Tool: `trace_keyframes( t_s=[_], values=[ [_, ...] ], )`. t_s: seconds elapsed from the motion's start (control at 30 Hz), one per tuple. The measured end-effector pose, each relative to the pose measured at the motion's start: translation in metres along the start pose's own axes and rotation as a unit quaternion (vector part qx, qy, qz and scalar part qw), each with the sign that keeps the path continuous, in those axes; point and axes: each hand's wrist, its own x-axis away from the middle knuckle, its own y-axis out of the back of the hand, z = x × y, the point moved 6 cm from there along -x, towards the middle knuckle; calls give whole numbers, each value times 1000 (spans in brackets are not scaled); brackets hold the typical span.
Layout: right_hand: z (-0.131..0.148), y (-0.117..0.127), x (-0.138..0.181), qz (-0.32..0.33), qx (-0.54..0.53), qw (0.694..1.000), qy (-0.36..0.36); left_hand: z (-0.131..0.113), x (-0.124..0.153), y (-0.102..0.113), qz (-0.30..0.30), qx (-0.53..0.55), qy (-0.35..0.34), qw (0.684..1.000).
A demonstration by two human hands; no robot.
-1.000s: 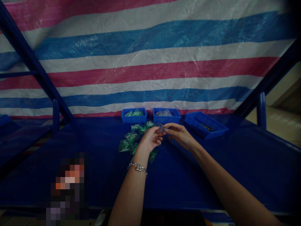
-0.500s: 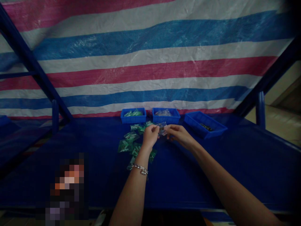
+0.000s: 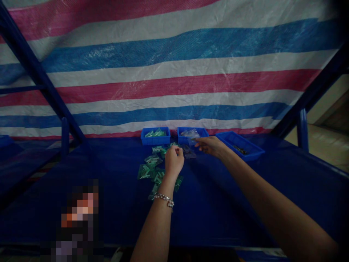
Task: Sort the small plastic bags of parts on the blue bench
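Note:
My left hand [image 3: 174, 160] is curled closed over a spread of small green packets [image 3: 151, 170] on the blue table; what its fingers hold is hidden. My right hand [image 3: 208, 145] reaches out to the middle blue bin [image 3: 192, 135] and pinches a small clear plastic bag [image 3: 192, 140] at the bin's front edge. A clear bag [image 3: 189, 151] lies on the table between my hands. The left blue bin [image 3: 155, 135] holds green packets.
A third blue bin [image 3: 240, 145] with a few dark parts stands at the right. A striped tarp [image 3: 174, 72] hangs behind the table. Blue rack posts [image 3: 303, 125] rise at both sides. A blurred patch [image 3: 77, 218] sits at the lower left.
My hands were together over the packets with a clear bag between them. They have parted: the right hand moved away to the middle bin, and the left stayed closed above the packets.

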Motion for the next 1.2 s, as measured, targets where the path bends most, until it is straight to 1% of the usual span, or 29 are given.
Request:
trace_keyframes(
  t_s=[0.03, 0.1, 0.13, 0.2, 0.33, 0.4, 0.47, 0.53, 0.6, 0.63, 0.7, 0.77, 0.97, 1.07, 1.2],
  values=[
    [10, -1, -5, 16, -27, 999, 22, 0, 0, 0, -2, 10, 2, 1000],
    [26, -3, -9, 50, -49, 996, 52, 1, 0, 1, -9, 28, 3, 1000],
    [32, -6, -9, 84, -58, 992, 70, 1, 0, 1, -12, 35, 3, 999],
    [36, -8, -5, 97, -47, 990, 90, 0, 0, 3, -16, 40, 0, 999],
    [22, -13, 12, 83, 18, 992, 95, 0, -4, 11, -48, 45, -5, 998],
    [13, -21, 21, 104, 67, 987, 101, 4, -8, 17, -70, 77, 5, 995],
    [6, -28, 30, 108, 128, 978, 125, 10, -12, 24, -86, 131, 31, 987],
    [-2, -40, 39, 136, 184, 962, 149, 16, -15, 27, -89, 188, 60, 976],
    [-11, -52, 49, 180, 229, 942, 168, 19, -16, 27, -74, 226, 86, 968],
    [-14, -58, 54, 201, 248, 929, 185, 19, -16, 27, -67, 237, 95, 965],
    [-19, -68, 64, 222, 303, 902, 214, 17, -15, 25, -59, 242, 99, 963],
    [-24, -74, 71, 218, 360, 880, 221, 14, -14, 24, -56, 237, 91, 966],
    [-30, -80, 82, 162, 476, 836, 220, 13, -13, 21, -51, 212, 74, 973],
    [-32, -79, 81, 140, 502, 826, 213, 13, -12, 20, -52, 197, 67, 977],
    [-38, -79, 77, 154, 500, 830, 193, 13, -12, 19, -52, 170, 44, 983]
  ],
)
